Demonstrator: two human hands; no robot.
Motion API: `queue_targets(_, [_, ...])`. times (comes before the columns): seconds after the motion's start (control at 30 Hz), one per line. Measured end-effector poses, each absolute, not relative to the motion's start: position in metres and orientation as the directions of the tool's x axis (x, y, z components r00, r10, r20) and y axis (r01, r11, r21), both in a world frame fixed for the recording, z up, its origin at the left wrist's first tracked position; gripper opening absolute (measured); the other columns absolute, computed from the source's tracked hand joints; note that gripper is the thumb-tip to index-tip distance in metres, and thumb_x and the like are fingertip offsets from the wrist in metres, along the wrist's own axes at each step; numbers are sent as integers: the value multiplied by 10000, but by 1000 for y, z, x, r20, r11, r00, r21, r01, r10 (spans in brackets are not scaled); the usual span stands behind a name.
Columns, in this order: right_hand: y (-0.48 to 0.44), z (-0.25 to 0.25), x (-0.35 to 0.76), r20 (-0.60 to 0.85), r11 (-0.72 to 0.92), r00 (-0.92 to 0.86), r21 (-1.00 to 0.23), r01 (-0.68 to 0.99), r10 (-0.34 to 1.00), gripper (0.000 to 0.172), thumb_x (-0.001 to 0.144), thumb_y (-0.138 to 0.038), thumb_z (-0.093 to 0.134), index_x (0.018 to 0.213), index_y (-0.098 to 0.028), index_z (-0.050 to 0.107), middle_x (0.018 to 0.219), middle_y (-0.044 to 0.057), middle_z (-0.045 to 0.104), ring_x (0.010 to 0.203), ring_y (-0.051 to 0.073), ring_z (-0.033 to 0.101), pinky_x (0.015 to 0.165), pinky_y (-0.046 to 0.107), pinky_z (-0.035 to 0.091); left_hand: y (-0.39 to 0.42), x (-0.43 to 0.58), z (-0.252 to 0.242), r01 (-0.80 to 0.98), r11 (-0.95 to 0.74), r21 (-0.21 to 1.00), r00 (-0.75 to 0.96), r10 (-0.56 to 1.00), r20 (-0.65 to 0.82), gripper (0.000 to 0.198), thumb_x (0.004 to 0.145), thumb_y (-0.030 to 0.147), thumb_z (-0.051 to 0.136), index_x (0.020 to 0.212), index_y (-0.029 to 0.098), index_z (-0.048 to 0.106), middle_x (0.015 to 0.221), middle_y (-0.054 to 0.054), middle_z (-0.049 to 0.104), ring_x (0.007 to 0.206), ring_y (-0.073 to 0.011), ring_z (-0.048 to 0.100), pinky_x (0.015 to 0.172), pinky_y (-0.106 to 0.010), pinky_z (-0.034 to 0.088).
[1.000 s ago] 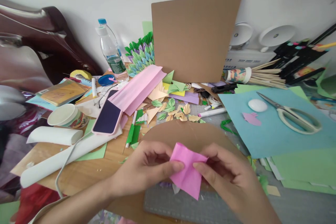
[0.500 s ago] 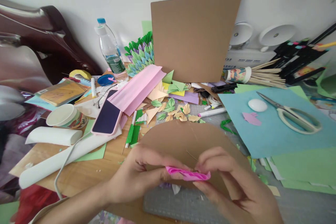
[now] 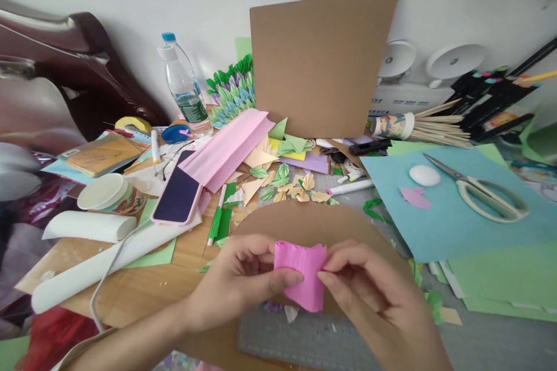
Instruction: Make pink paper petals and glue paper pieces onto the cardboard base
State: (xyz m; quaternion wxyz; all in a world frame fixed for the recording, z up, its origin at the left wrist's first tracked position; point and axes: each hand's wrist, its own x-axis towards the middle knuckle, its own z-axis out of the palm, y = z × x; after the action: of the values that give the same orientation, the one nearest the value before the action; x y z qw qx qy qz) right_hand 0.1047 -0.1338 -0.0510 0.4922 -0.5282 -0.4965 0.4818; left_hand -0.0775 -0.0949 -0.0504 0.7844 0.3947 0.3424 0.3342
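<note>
Between my hands is a pink piece of crepe paper [image 3: 307, 290], folded in layers, its broad face turned toward me and its upper left edge curled. My left hand [image 3: 243, 278] is closed on its left side, thumb on the front and fingers behind. With thumb and fingertips, my right hand [image 3: 369, 290] pinches the right edge. Under both hands lies a rounded brown cardboard piece [image 3: 287, 217]. Small pleated leaves [image 3: 300, 191] in cream and green paper are scattered just beyond it. A grey cutting mat [image 3: 278, 342] shows below my hands.
Scissors [image 3: 491, 191] and a white oval object [image 3: 425, 175] rest on blue paper [image 3: 400, 226] at right. A phone [image 3: 176, 191], paper cup [image 3: 108, 192] and white roll [image 3: 108, 261] lie left. Bottles [image 3: 187, 93] and a cardboard sheet [image 3: 322, 64] stand at the back.
The folded pink paper has been tilted up, from edge-on to showing its broad face. My right fingers have shifted to its right edge, while the left hand keeps its hold.
</note>
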Motion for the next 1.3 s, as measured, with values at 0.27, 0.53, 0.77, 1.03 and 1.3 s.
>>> queue_targets(0.27, [-133,-52,108,247,237,16,-945,225,969,64,831,-279,676,893,-288,666,918,39,643,874,184,621,733,255,510,-93,-74,-38,-67,53,996,480,877,-14,81,843,174,709,896,156,768,914,-90,784,873,-195,733,815,-272,567])
queue_targets(0.53, [-141,-39,114,276,271,17,-952,143,961,65,849,-242,662,795,-267,688,772,30,626,723,157,619,637,234,503,-90,-76,-18,45,-192,980,553,822,136,204,839,147,711,1032,187,763,1047,-93,769,989,-207,717,889,-274,542])
queue_targets(0.77, [-151,-26,111,-36,-36,11,-999,-20,999,259,781,-403,726,642,-226,600,686,4,529,612,127,529,555,217,478,-102,-80,-14,119,-251,961,461,871,170,51,781,195,776,783,147,757,692,-66,743,628,-161,667,608,-230,520])
queue_targets(1.03, [-161,-26,108,-256,-264,-66,-941,-209,964,380,722,-377,784,612,-195,469,655,-56,396,598,86,381,552,186,364,-117,-79,-11,81,44,996,424,903,-74,163,771,281,780,718,127,773,646,-67,728,561,-122,606,509,-172,476])
queue_targets(1.3, [-169,-28,100,-304,-318,-92,-911,-263,948,411,699,-347,806,625,-193,432,684,-61,409,632,85,417,594,182,374,-127,-85,-16,84,151,985,543,822,-172,215,753,341,791,792,132,758,682,-41,691,632,-123,573,595,-191,478])
